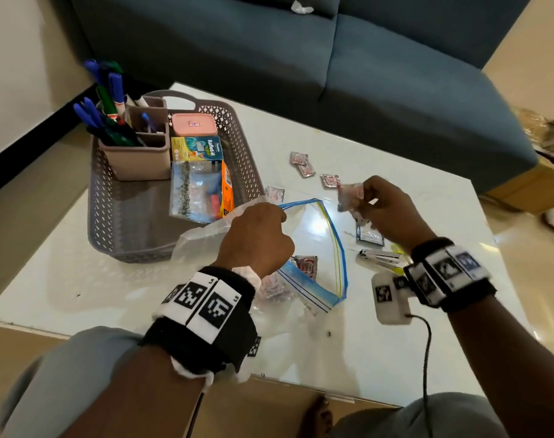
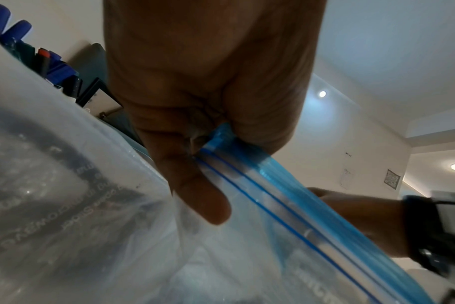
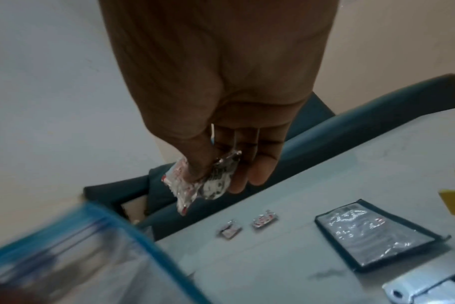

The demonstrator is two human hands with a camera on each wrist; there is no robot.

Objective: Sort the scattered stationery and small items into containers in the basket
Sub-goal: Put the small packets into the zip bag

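My left hand (image 1: 258, 235) pinches the blue zip rim of a clear zip bag (image 1: 316, 248), holding its mouth wide above the white table (image 1: 80, 279); the left wrist view shows the rim (image 2: 247, 170) squeezed between thumb and fingers. My right hand (image 1: 386, 210) holds a bunch of small red-and-white sachets (image 1: 350, 196) just right of the bag's mouth, pinched between thumb and fingers (image 3: 203, 181). More sachets lie inside the bag (image 1: 307, 265). Several loose sachets (image 1: 304, 164) lie on the table beyond the bag.
A grey basket (image 1: 102, 200) at the left holds a beige pen holder (image 1: 136, 153) with markers, a pink-lidded box (image 1: 193, 124), a medicine carton (image 1: 196, 148) and a filled clear pouch (image 1: 193, 191). A dark-edged packet (image 1: 369, 237) and a stapler (image 1: 380, 257) lie under my right hand. A blue sofa (image 1: 301, 58) stands behind.
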